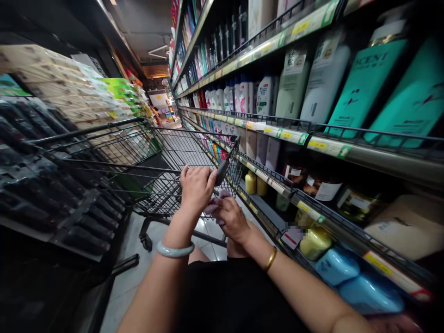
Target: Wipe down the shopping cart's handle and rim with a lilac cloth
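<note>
My left hand (197, 187), with a pale bangle on its wrist, is wrapped over the handle of a dark wire shopping cart (180, 148). Lower and to the right, my right hand (231, 217) is closed on a crumpled purple-grey cloth (217, 203), part of which sticks out between its fingers. A gold bracelet circles that wrist. The cloth hangs just beside the left wrist. Part of the cart handle is hidden under the left hand.
Shelves (291, 134) of shampoo bottles and jars run along the right. Stacked beige packs (52, 83) and dark packaged goods (21, 185) stand at the left. Pale floor tiles (126, 273) show beneath the cart.
</note>
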`<state>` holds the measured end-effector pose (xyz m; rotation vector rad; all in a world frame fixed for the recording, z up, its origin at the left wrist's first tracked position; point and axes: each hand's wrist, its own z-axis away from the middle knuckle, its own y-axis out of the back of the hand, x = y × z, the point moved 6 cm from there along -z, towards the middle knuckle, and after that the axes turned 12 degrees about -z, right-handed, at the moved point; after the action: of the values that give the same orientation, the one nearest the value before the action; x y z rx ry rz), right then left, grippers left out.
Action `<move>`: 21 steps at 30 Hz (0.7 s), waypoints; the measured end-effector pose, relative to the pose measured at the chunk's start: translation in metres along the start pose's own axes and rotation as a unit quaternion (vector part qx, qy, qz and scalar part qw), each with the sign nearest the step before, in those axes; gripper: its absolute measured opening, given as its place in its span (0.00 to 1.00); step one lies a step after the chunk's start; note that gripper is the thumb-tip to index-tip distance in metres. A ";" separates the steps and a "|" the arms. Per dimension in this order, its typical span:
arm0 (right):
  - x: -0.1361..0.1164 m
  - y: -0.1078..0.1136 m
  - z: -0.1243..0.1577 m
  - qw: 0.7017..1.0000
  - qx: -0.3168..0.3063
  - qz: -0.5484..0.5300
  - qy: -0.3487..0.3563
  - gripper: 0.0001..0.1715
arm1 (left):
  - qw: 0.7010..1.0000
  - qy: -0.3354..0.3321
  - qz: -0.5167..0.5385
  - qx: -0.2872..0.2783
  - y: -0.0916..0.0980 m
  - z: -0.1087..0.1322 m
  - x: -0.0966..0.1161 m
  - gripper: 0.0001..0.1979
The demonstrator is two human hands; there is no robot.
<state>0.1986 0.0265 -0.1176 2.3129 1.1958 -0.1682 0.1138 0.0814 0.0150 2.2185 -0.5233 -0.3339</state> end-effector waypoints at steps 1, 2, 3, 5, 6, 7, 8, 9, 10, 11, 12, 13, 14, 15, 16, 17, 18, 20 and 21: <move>0.000 0.009 -0.001 0.999 0.041 -0.021 -0.026 0.11 | 1.000 0.009 -0.013 0.007 0.001 0.002 -0.001 0.21; -0.002 0.020 -0.005 0.994 0.087 -0.037 -0.051 0.11 | 0.999 0.017 -0.024 0.013 0.002 0.004 -0.003 0.21; -0.003 0.030 -0.011 0.988 0.128 -0.050 -0.072 0.10 | 0.999 0.026 -0.033 0.020 0.004 0.006 -0.004 0.22; -0.007 0.043 -0.026 0.976 0.184 -0.070 -0.097 0.10 | 0.998 0.041 -0.042 0.032 0.007 0.012 -0.007 0.21; -0.008 0.044 -0.031 0.972 0.195 -0.081 -0.102 0.10 | 0.997 0.046 -0.044 0.038 0.009 0.015 -0.009 0.21; -0.007 0.041 -0.034 0.971 0.195 -0.093 -0.105 0.10 | 0.997 0.050 -0.043 0.042 0.012 0.017 -0.010 0.20; -0.003 0.035 -0.034 0.969 0.191 -0.106 -0.114 0.09 | 0.997 0.051 -0.043 0.045 0.014 0.020 -0.012 0.20; 0.003 0.028 -0.029 0.965 0.192 -0.119 -0.132 0.09 | 0.997 0.052 -0.042 0.046 0.017 0.023 -0.013 0.20; 0.011 0.021 -0.021 0.956 0.203 -0.133 -0.162 0.09 | 0.997 0.051 -0.042 0.043 0.020 0.026 -0.015 0.20; 0.020 0.015 -0.011 0.942 0.221 -0.148 -0.203 0.08 | 0.997 0.048 -0.043 0.039 0.023 0.028 -0.015 0.20; 0.029 0.010 -0.001 0.923 0.244 -0.164 -0.248 0.08 | 0.997 0.046 -0.045 0.033 0.026 0.030 -0.016 0.20; 0.035 0.008 0.007 0.901 0.269 -0.182 -0.288 0.07 | 0.997 0.044 -0.047 0.029 0.030 0.031 -0.015 0.20; 0.036 0.009 0.010 0.880 0.292 -0.202 -0.315 0.06 | 0.997 0.041 -0.049 0.030 0.033 0.033 -0.014 0.19; 0.033 0.013 0.008 0.867 0.309 -0.223 -0.322 0.05 | 0.997 0.037 -0.051 0.032 0.035 0.034 -0.012 0.18; 0.024 0.019 0.000 0.863 0.321 -0.242 -0.307 0.05 | 0.997 0.032 -0.055 0.035 0.037 0.034 -0.009 0.18; 0.012 0.028 -0.012 0.866 0.328 -0.260 -0.275 0.05 | 0.997 0.027 -0.061 0.038 0.039 0.035 -0.007 0.17; -0.002 0.038 -0.028 0.876 0.332 -0.267 -0.224 0.05 | 0.996 0.022 -0.072 0.039 0.039 0.035 -0.004 0.16; -0.027 0.053 -0.056 0.897 0.328 -0.266 -0.127 0.05 | 0.994 0.015 -0.102 0.038 0.038 0.036 -0.002 0.16; -0.034 0.055 -0.066 0.908 0.318 -0.257 -0.094 0.06 | 0.992 0.014 -0.116 0.041 0.038 0.037 -0.002 0.16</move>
<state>0.2130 0.0096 -0.0283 2.3371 1.8208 -1.0903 0.0880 0.0361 0.0210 2.3668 -0.2676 -0.4078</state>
